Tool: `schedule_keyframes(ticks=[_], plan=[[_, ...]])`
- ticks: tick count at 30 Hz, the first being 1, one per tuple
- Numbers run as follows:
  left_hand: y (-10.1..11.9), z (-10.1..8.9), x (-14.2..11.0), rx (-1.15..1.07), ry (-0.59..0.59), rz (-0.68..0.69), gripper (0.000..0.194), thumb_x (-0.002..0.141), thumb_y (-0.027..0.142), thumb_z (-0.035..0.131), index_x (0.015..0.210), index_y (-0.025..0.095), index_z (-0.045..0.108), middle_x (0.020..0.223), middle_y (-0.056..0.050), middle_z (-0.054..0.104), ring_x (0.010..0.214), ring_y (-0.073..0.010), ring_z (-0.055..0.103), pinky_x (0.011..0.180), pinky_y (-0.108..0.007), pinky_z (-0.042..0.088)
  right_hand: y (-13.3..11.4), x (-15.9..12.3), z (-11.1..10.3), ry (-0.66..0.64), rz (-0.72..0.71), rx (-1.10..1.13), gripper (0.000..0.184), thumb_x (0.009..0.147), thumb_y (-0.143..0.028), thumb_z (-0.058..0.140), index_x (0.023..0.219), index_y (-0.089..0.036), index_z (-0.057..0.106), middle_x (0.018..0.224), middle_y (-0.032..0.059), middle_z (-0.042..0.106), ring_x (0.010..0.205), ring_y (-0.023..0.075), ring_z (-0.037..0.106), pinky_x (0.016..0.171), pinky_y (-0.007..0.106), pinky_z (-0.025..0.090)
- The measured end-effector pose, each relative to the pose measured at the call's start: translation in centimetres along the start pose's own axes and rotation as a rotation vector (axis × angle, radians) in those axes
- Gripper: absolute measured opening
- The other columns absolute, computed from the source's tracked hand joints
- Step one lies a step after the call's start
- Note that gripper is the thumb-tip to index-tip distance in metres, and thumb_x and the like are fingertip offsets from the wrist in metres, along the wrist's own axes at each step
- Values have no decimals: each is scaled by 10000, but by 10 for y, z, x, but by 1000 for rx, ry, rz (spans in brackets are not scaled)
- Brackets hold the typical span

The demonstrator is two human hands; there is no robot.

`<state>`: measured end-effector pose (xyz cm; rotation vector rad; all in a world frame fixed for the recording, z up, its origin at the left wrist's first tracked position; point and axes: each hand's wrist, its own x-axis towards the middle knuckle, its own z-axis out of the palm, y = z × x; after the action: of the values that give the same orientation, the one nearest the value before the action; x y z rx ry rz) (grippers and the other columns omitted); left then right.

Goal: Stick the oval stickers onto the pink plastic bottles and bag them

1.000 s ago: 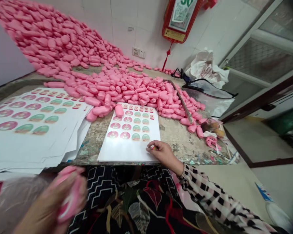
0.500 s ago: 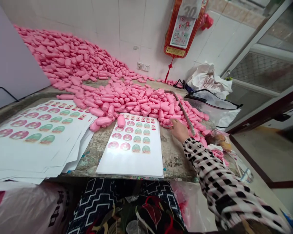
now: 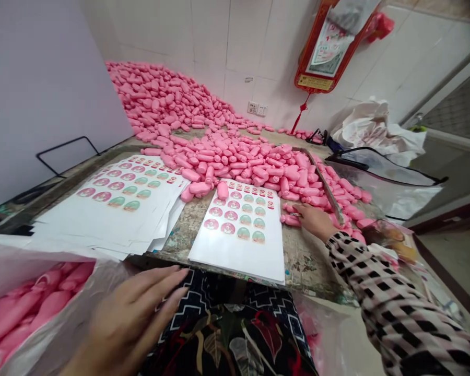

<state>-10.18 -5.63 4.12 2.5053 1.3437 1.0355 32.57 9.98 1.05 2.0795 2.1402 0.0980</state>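
Left hand [image 3: 129,318]: open, fingers spread, empty, at 7 o'clock, just beside a plastic bag [image 3: 19,256] of pink soap bars [image 3: 27,308]. Right hand [image 3: 315,222]: fingers narrowed, at 3 o'clock from the label sheet [image 3: 238,232], against loose soap bars [image 3: 292,220]; grip cannot be determined. Main soap heap [image 3: 258,167]: 12 o'clock.

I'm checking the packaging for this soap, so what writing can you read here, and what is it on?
Nothing is clearly legible.
Red-framed wall calendar: page print too blurred to read.
Gold plate below it: too small to read.
Sheet of round labels: print too small to read.
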Motion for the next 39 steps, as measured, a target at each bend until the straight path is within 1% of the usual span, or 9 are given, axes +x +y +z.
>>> schedule_keyframes(ticks=[3,7,17,23,26,29,32,36,39], plan=[[9,29,12,48,-129,149,335,833,269,541,1165,232,566,1062,-34,649,944,-161,600,826,-276,495,-2,7,-2,-12,30,4,396,871,-292,384,1237,-209,510,1168,120,583,986,245,582,743,318,433],[14,50,10,23,-235,161,329,849,264,515,1174,245,562,1060,-25,650,934,-156,607,804,-281,511,-1,18,-5,-34,87,0,376,839,-339,442,1174,-212,557,1113,111,620,997,259,582,745,328,434],[-12,42,-14,32,-301,-42,308,862,319,484,1149,272,586,1062,-8,659,949,-141,620,813,-233,507,-7,-9,7,188,198,-94,423,885,-332,370,1276,-177,415,1202,141,536,921,265,598,672,341,447],[-15,49,-7,-49,-319,-87,286,854,327,492,1102,265,622,1030,-14,673,924,-140,634,820,-213,500,-20,-22,0,151,258,-3,407,911,-307,299,1260,-175,462,1202,150,532,926,277,595,698,376,463],[-14,51,-3,-107,-348,-128,281,853,321,494,1095,271,627,1016,-14,676,905,-137,640,802,-201,503,-57,-45,-10,190,86,154,424,905,-330,338,1296,-200,441,1314,117,468,1052,258,547,791,358,462],[-14,50,-1,-151,-365,-176,277,856,317,488,1087,269,633,1002,-23,677,896,-141,639,792,-203,504,-108,-80,-9,25,-281,311,493,875,-415,400,1342,-257,395,1418,87,357,1042,240,569,825,362,472],[-16,46,-1,-184,-386,-234,285,864,302,478,1108,267,621,1010,-32,668,906,-145,630,796,-215,499,-140,-106,-1,-99,-384,357,599,813,-509,475,1352,-262,389,1458,115,276,1013,290,592,784,414,495],[-23,41,-6,-263,-395,-303,299,871,294,465,1134,259,601,1028,-43,657,918,-146,617,801,-232,493,-142,-111,0,-147,-394,434,499,812,-346,501,1304,-273,459,1449,93,299,1057,280,577,829,400,478],[-22,41,-4,-362,-394,-386,290,866,313,469,1108,256,618,1016,-44,661,913,-150,615,798,-245,491,-132,-102,-8,-145,-465,555,388,818,-273,480,1199,-268,559,1327,73,490,1081,239,562,861,348,451]])
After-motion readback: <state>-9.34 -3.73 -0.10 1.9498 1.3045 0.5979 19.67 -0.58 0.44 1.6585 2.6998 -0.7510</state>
